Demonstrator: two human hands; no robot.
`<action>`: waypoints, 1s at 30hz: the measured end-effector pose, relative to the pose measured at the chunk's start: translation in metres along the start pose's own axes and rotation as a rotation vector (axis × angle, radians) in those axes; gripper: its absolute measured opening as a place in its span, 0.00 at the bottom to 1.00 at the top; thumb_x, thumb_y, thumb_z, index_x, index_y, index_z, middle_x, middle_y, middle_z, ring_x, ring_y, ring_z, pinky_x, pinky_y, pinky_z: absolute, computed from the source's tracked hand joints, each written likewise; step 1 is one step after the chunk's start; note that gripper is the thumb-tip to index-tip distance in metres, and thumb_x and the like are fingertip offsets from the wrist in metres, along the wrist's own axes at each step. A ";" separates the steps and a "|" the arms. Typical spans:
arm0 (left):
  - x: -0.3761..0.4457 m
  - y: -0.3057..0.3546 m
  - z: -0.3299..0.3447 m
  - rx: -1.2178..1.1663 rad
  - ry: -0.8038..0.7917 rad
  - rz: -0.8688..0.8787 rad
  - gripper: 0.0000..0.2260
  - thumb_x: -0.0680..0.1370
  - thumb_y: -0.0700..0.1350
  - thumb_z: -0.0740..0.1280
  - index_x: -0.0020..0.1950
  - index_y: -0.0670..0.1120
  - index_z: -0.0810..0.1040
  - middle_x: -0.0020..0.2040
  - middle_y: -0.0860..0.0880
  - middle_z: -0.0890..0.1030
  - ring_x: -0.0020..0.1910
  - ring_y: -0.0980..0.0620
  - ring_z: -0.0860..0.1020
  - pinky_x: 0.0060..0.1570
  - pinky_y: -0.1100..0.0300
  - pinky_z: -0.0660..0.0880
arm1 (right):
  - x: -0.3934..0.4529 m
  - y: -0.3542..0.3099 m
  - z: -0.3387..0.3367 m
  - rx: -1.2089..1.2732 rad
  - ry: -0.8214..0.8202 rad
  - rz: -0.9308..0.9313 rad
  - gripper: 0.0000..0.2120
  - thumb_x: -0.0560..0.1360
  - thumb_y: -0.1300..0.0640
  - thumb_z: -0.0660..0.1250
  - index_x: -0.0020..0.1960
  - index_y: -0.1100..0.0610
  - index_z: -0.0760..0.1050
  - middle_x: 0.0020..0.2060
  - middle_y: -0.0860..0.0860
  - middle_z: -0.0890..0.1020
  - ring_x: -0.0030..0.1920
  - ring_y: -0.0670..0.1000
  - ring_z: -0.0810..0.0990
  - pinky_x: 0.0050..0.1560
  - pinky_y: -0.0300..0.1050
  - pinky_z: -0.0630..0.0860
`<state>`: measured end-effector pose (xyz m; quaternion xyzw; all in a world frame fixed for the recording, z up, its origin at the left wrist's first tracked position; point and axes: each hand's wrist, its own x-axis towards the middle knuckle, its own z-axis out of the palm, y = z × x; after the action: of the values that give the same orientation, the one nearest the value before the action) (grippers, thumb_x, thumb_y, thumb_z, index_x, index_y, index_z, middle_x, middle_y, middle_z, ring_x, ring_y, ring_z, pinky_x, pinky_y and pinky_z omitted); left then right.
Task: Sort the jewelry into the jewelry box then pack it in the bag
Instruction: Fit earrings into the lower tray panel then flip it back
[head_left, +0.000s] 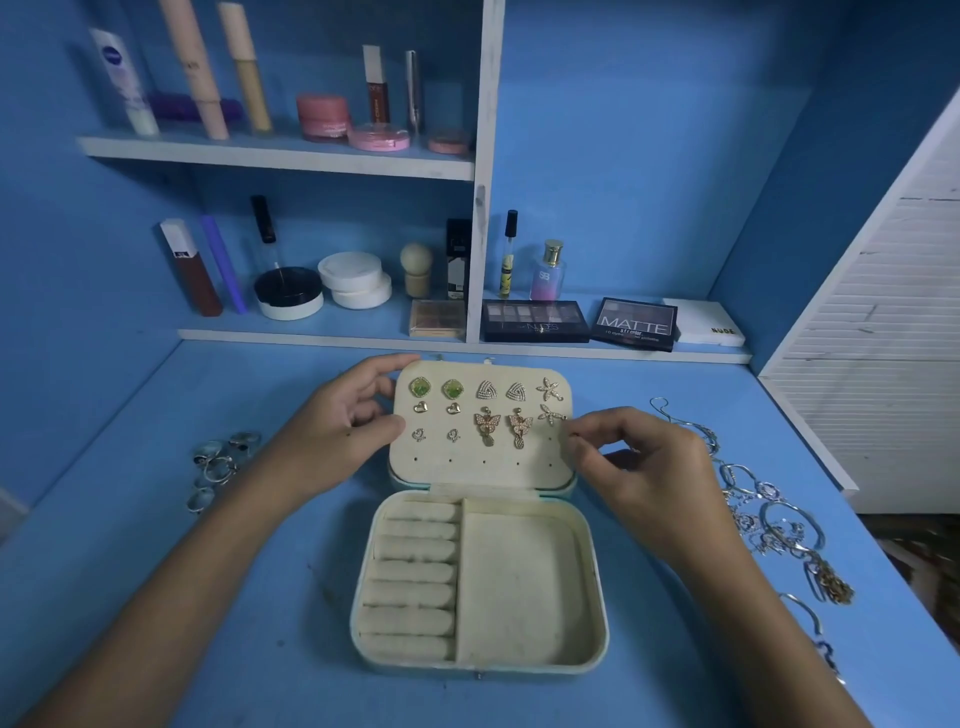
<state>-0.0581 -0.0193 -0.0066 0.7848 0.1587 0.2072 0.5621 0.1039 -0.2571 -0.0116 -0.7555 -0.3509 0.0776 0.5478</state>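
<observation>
Gold earrings (485, 410) fill the cream velvet jewelry box (480, 582) lid; silver rings (221, 462) and chains (769, 525) wait on the blue bench (156, 545). Left hand (348, 426) grips the lid; right hand (639, 467) fingers (576, 434) pinch the flower earring (551, 415).

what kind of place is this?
Likely a home vanity or dressing table: cosmetics on the shelves, eyeshadow palettes, a perfume bottle, and an open jewelry box on the blue tabletop.

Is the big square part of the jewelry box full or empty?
Empty. The big compartment of the open jewelry box shows only bare cream lining. The bracelets lie on the table to its right.
</observation>
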 end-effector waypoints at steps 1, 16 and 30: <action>0.000 0.000 0.000 -0.002 0.002 0.000 0.24 0.74 0.36 0.66 0.66 0.58 0.74 0.49 0.56 0.83 0.40 0.57 0.79 0.36 0.71 0.71 | 0.000 0.000 0.000 -0.022 0.002 -0.001 0.04 0.74 0.58 0.75 0.46 0.49 0.85 0.39 0.42 0.85 0.32 0.44 0.82 0.34 0.35 0.76; -0.001 0.000 0.001 -0.007 0.009 -0.005 0.25 0.70 0.41 0.65 0.65 0.59 0.73 0.49 0.55 0.83 0.37 0.58 0.78 0.36 0.71 0.70 | 0.002 0.006 0.006 -0.210 0.014 -0.228 0.06 0.72 0.63 0.76 0.45 0.53 0.86 0.42 0.43 0.85 0.41 0.44 0.81 0.39 0.30 0.73; 0.000 -0.001 0.002 -0.010 0.015 -0.014 0.26 0.69 0.41 0.65 0.65 0.58 0.73 0.47 0.56 0.82 0.37 0.59 0.78 0.36 0.71 0.70 | 0.002 0.006 0.011 -0.240 0.022 -0.234 0.05 0.73 0.63 0.76 0.46 0.54 0.86 0.42 0.44 0.84 0.40 0.41 0.79 0.39 0.26 0.70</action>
<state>-0.0573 -0.0204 -0.0080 0.7793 0.1674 0.2102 0.5661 0.1027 -0.2478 -0.0206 -0.7702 -0.4373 -0.0375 0.4626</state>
